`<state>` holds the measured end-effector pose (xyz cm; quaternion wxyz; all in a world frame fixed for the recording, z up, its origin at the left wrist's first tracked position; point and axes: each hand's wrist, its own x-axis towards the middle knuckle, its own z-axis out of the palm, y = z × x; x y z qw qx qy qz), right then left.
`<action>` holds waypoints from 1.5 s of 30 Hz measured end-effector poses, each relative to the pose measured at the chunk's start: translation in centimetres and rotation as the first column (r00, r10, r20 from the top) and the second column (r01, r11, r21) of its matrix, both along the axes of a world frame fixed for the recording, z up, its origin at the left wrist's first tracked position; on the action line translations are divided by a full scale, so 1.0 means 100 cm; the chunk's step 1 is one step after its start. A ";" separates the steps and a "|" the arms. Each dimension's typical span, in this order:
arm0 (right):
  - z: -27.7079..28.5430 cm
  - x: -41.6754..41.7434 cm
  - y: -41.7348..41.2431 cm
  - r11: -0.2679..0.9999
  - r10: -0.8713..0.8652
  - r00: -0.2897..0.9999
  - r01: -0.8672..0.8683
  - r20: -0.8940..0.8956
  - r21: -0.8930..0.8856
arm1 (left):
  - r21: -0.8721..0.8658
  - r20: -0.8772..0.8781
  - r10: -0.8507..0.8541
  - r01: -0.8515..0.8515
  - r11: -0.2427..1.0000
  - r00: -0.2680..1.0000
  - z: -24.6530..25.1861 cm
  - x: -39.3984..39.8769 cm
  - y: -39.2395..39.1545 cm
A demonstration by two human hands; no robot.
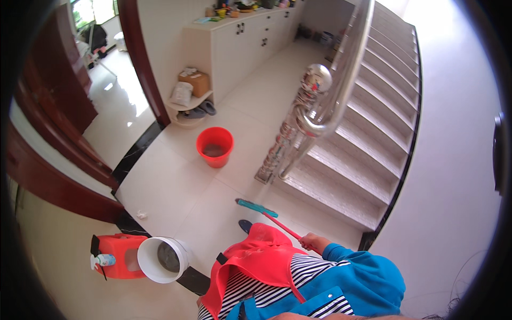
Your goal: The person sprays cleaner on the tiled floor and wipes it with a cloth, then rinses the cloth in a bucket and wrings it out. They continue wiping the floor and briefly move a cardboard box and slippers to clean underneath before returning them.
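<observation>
My right hand (pixel 310 241) is closed around the pink-red handle of a broom (pixel 283 227). Its long teal head (pixel 256 208) has dark bristles along the edge and lies at the floor near the lowest stair. Of my left hand only a sliver of skin shows at the left edge of the red apron (pixel 260 256); its fingers are hidden. A dark shoe tip (pixel 245 226) pokes out past the apron, just below the broom head.
A red bucket (pixel 216 160) with murky contents stands ahead. At left are a white bucket (pixel 146 262) holding grey liquid, a red plastic stool (pixel 114 244) and a spray bottle (pixel 105 260). Crumpled tissue (pixel 141 215) lies nearby. A metal newel post (pixel 280 146) borders the stairs (pixel 344 176).
</observation>
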<state>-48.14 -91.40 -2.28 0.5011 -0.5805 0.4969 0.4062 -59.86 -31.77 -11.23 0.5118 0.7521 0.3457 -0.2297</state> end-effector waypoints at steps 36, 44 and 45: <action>-0.102 0.088 -0.184 0.075 0.986 0.152 -0.749 -0.061 -0.659 | -0.152 0.121 0.395 -0.376 0.914 0.911 0.096 0.073 -0.168; -0.062 0.204 -0.181 -0.527 0.844 -0.367 -0.429 -0.391 -0.734 | 0.084 0.208 0.400 -0.424 0.902 0.892 0.102 0.011 -0.218; -0.042 0.218 -0.166 -0.529 0.811 -0.447 -0.284 -0.377 -0.800 | 0.133 0.142 0.373 -0.391 0.911 0.917 0.109 -0.008 -0.228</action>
